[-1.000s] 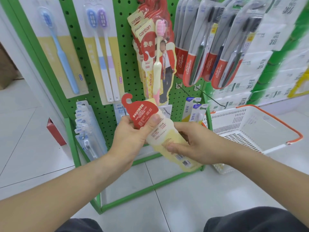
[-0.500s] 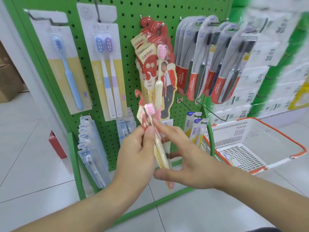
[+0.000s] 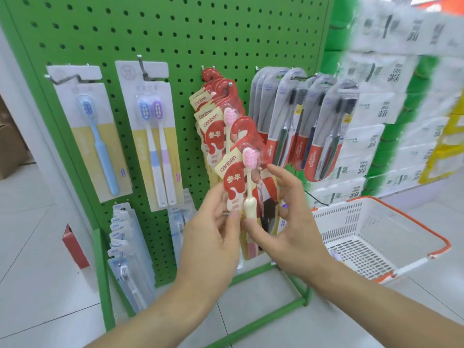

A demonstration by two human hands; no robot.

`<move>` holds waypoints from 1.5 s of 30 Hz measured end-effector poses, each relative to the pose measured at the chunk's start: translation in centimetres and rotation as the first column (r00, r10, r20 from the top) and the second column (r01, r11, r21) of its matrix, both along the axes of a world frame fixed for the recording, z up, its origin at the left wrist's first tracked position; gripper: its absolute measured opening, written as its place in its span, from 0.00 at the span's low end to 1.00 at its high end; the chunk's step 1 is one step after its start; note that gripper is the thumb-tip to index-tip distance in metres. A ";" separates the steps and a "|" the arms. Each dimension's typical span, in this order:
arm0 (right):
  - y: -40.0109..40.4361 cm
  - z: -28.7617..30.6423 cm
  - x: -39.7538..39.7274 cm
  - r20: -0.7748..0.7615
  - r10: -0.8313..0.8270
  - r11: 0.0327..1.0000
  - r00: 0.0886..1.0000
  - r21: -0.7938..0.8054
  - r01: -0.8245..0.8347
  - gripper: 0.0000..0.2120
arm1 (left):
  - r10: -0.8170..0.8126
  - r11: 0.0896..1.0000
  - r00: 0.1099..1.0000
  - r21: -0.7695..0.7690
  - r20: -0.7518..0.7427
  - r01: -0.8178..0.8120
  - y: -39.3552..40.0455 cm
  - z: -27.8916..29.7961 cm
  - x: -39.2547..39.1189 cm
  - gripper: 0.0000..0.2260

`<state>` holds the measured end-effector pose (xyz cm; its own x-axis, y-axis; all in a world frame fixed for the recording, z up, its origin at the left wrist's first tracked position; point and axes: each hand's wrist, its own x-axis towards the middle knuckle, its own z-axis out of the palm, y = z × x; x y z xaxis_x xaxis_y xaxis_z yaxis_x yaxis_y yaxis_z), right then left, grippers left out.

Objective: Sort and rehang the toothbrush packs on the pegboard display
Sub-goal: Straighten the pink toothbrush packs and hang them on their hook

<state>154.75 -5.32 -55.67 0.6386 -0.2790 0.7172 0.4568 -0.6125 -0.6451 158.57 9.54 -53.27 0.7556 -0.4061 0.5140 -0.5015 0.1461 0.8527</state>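
Mid-task: red pack (image 3: 241, 182) pinched by left hand (image 3: 213, 237) and right hand (image 3: 288, 222), hook unhung, peg (image 3: 229, 84) at 12 o'clock; basket (image 3: 376, 237) apparently empty.

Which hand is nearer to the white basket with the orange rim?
The right hand. It holds the red canban pack just left of the basket, close to its near corner. The left hand grips the same pack from the far side, farther from the basket.
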 end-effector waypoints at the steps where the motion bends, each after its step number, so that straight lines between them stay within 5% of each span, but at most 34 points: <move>1: -0.2 0.2 0.2 0.003 -0.011 1.000 1.000 -0.017 0.011 0.37 | 0.030 1.000 0.999 -0.009 0.010 -0.030 -0.3 0.0 0.2 0.22; 13: -0.5 3.7 2.4 0.126 -0.059 0.988 0.990 -0.131 0.075 0.40 | 0.168 0.957 0.985 -0.246 0.028 -0.156 -2.2 2.3 2.0 0.22; 32: -0.3 4.1 3.4 -0.074 -0.128 0.976 0.989 -0.186 0.113 0.41 | 0.153 0.966 0.988 -0.210 -0.019 -0.154 -2.3 1.8 3.8 0.24; 35: -0.5 4.4 3.1 -0.076 -0.122 0.971 0.990 -0.214 0.103 0.35 | 0.187 0.966 0.982 -0.182 -0.003 -0.184 -2.0 1.4 4.4 0.23; 40: -1.6 9.8 4.0 0.129 -0.264 0.947 0.956 -0.155 0.283 0.10 | 0.278 0.952 0.960 -0.128 -0.016 -0.278 -1.6 0.8 5.3 0.18; 45: -2.6 19.6 8.7 0.005 -0.278 0.913 0.961 -0.310 0.266 0.08 | 0.298 0.950 0.954 -0.096 -0.015 -0.298 -1.4 0.3 5.5 0.20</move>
<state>163.45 -7.90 -36.12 0.5980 -0.2176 0.7714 0.2230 -0.8792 -0.4209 164.11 8.18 -52.99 0.8349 -0.1107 0.5391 -0.5343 0.0715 0.8422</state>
